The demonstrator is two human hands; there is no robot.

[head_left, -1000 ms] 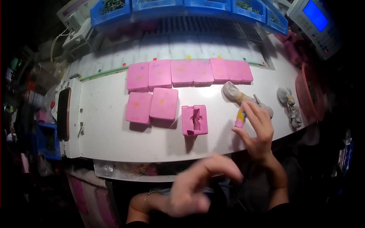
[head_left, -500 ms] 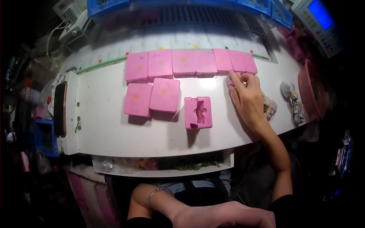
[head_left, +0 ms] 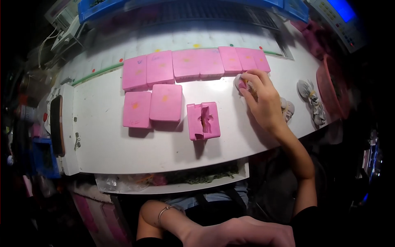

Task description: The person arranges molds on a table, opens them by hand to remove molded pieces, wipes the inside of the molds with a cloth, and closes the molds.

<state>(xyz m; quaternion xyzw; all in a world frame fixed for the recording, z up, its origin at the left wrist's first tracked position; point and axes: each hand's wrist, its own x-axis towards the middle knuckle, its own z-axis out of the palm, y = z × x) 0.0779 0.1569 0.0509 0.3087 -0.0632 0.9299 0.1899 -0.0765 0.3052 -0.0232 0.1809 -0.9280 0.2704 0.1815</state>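
Observation:
My right hand (head_left: 265,101) reaches over the right part of the white table, with thumb and fingers closed round a pale grey bundle (head_left: 238,83). A pink bit shows at the fingertips; the fingers hide most of the bundle. Just beyond the hand stands a row of pink blocks (head_left: 187,65). Left of the hand, an open pink mold (head_left: 203,120) with a hollow in it sits on the table. My left hand (head_left: 242,233) lies low in front of my body. The picture's lower edge cuts it off, and its fingers cannot be made out.
Two more pink blocks (head_left: 166,103) stand left of the mold. Grey tied bundles (head_left: 312,103) lie to the right, near a red basket (head_left: 331,88). A phone (head_left: 56,125) rests at the left edge. An open drawer (head_left: 173,190) juts out below the tabletop (head_left: 103,152).
The view has shifted, so the table and blocks appear farther left. My right hand stays at the grey bundle, its fingers drawn differently and more pink showing between them. My left hand has barely moved.

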